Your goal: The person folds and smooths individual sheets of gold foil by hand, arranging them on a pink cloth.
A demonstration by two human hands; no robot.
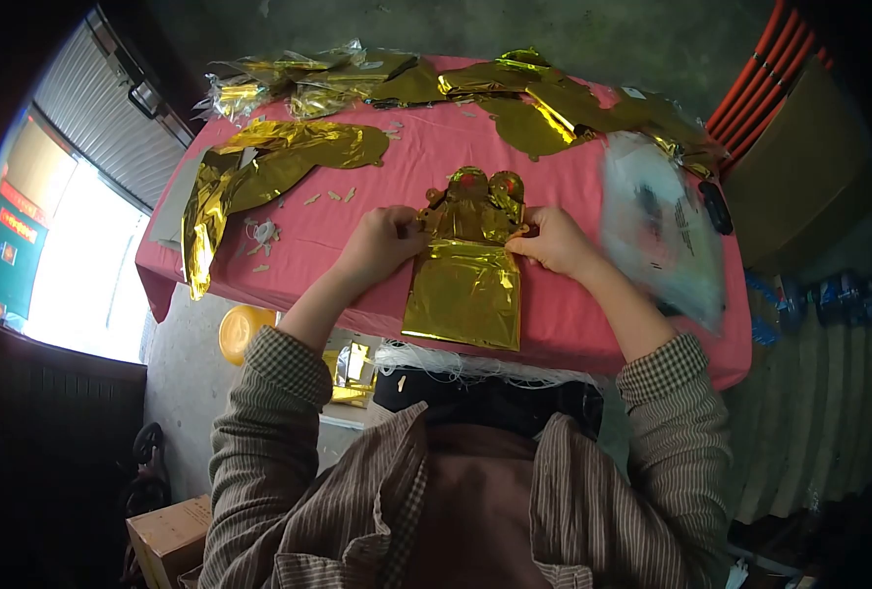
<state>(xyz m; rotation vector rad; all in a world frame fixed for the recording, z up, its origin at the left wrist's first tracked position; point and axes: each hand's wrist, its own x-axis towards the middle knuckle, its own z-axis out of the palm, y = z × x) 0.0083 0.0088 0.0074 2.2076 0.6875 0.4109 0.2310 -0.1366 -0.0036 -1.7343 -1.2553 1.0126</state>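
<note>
A shiny gold foil balloon (463, 294), flat and folded, lies on the pink tablecloth (357, 187) near the front edge of the table. Its lower part is a smooth rectangle; the upper part is crumpled, with rounded lobes and small tabs. My left hand (389, 241) pinches the foil's left edge where the two parts meet. On the opposite edge, my right hand (554, 241) grips the foil between thumb and fingers. Another gold foil balloon (299, 147), spread loosely, rests to the left of my left hand.
More gold foil sheets (544, 108) and clear packets (249, 93) line the table's far edge. Clear plastic bags (662, 226) lie at right beside a black object (716, 208). Small pale slips (333, 196) are scattered at left. White strings (475, 361) hang below the front edge.
</note>
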